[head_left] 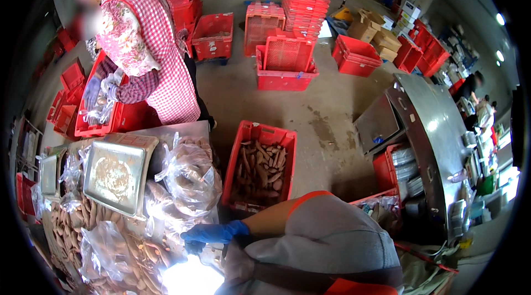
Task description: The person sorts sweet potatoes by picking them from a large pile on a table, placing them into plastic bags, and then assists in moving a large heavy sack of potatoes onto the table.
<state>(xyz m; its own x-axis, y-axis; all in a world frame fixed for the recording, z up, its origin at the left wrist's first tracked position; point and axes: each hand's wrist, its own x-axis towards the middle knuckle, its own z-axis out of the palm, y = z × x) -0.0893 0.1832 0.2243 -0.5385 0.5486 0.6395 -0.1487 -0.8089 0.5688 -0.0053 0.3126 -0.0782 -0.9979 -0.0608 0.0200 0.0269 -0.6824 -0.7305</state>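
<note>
My right hand [213,233], in a blue glove, reaches left over the table from a grey sleeve with orange trim. Its fingers look bent downward and close together; whatever they may hold cannot be made out. Just beyond it lie clear plastic bags [191,181] packed with brownish roots that look like sweet potatoes. Below the hand is a glaring white patch [193,278], too bright to read. Loose sweet potatoes [69,234] and a crumpled clear bag [108,251] cover the table's left part. My left hand is out of view.
A dirt-stained metal tray [116,176] rests on the table. Beside the table stands a red crate of sweet potatoes [263,170]. A co-worker in a checked apron [166,57] handles bags in another red crate [105,126]. Stacked red crates [310,2] and a steel counter [431,123] stand farther off.
</note>
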